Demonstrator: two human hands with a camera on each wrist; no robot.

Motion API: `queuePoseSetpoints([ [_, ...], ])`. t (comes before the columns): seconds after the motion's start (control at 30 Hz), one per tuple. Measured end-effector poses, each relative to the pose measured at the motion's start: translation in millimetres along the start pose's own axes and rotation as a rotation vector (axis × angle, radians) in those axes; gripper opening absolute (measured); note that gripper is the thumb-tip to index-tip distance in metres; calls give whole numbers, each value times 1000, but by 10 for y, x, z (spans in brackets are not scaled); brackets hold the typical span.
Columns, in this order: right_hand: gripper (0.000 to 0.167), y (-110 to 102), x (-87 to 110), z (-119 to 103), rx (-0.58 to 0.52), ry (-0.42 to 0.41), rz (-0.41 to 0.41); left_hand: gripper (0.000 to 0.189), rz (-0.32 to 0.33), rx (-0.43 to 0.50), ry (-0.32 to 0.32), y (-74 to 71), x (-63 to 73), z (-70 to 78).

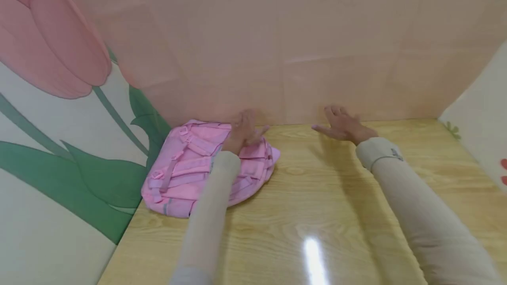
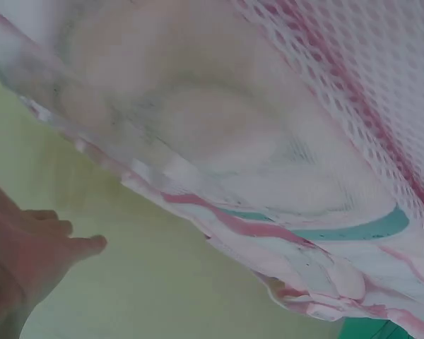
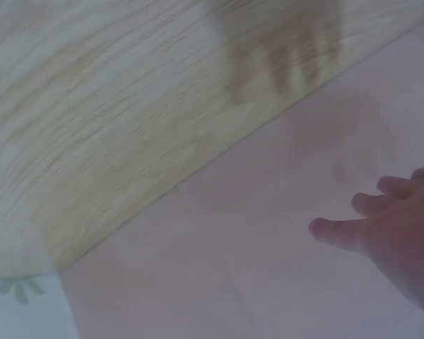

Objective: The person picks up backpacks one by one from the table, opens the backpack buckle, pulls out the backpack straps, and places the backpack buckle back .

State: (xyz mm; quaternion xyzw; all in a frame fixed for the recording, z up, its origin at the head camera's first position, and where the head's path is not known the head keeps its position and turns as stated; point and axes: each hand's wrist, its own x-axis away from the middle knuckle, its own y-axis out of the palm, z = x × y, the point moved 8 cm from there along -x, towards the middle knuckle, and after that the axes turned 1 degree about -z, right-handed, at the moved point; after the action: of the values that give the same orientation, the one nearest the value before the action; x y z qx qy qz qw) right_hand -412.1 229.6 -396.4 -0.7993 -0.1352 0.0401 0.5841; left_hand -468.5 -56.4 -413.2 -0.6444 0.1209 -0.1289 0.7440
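A pink backpack (image 1: 190, 162) lies flat at the left of the table, its straps and buckles facing up. My left hand (image 1: 246, 130) is over the backpack's far right part with fingers straight and thumb spread, holding nothing. In the left wrist view the backpack (image 2: 219, 141) fills much of the picture, with white mesh (image 2: 367, 70) along one side, and the left hand (image 2: 28, 254) shows apart from it. To the right, my right hand (image 1: 342, 124) is raised above the table's back edge, fingers extended and thumb out, with nothing in it.
The wooden table (image 1: 301, 197) meets a beige-pink covered wall (image 1: 309, 47) at the back. A wall panel with a painted tulip (image 1: 59, 34) borders the left side, and a white panel (image 1: 483, 118) stands at the right. Light reflects off the tabletop near the front.
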Motion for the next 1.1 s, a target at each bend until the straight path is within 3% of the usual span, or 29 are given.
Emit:
queuePoseSetpoints([
  [0.13, 87, 25, 48, -296, -19, -72, 8, 79, 66, 32, 48, -56, -71, -118],
  [0.33, 74, 125, 134, -919, 48, -206, 60, 72, -5, -62, 26, -146, 36, -452],
  [0.5, 73, 329, 249, -1443, 82, -309, 67, 71, 25, -93, 51, -225, 144, -707],
  [0.63, 69, 573, 434, -2002, 112, -450, 88, 74, 14, -121, 57, -160, 200, -924],
  [0.83, 67, 1030, 761, -2782, 276, -663, 79, 70, -67, -109, -60, -117, 307, -1256],
  [0.93, 72, 1250, 820, -2999, 364, -706, 82, 66, -78, -148, -46, -74, 305, -1345],
  [1.1, 84, 1557, 816, -3164, 457, -734, 80, 63, -61, -170, 22, 90, 286, -1356],
])
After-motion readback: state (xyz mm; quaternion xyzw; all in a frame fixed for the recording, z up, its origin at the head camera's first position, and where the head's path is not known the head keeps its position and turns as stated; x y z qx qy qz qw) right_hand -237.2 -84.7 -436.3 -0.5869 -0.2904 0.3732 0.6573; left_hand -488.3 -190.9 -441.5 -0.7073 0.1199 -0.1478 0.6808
